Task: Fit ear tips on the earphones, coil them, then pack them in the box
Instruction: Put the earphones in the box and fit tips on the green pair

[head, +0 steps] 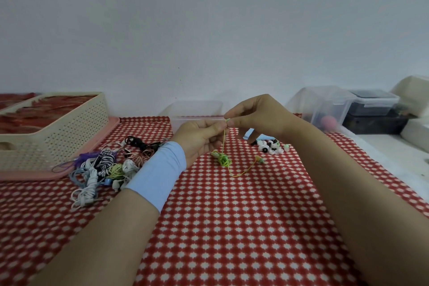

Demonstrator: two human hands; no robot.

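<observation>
The head camera looks down on a tabletop under a red-and-white patterned cloth (232, 216).

Both hands meet above the middle of the tabletop, toward its far edge. The left hand (202, 137) has a pale blue wristband (160, 174) on its wrist. Its fingers are curled in, and the thumb and forefinger pinch the top of the cable of the green earphones (223, 158). The right hand (262, 116) comes in from the right, its thumb and forefinger tips closed on the small green end piece just beside the left thumb. Its other fingers hang loosely curled. The piece is too small to tell whether a tip sits on it.

From the pinch the thin cable drops straight to a small green tangle lying on the cloth. A loop runs on from there to the second earbud, which lies to the right.

A scatter of black and white ear tips (270, 146) lies just beyond that earbud, partly behind the right hand. The clear box (197, 109) stands at the far edge behind the hands, its front rim partly hidden by them.

Left of the left wrist lies a heap of tangled earphones (104, 167) in white, black, purple and copper. Behind it, a beige perforated basket (58, 132) sits on a pink tray (111, 127) at the left edge. At the far right corner stand clear lidded containers (325, 104) and a black case (371, 123).
</observation>
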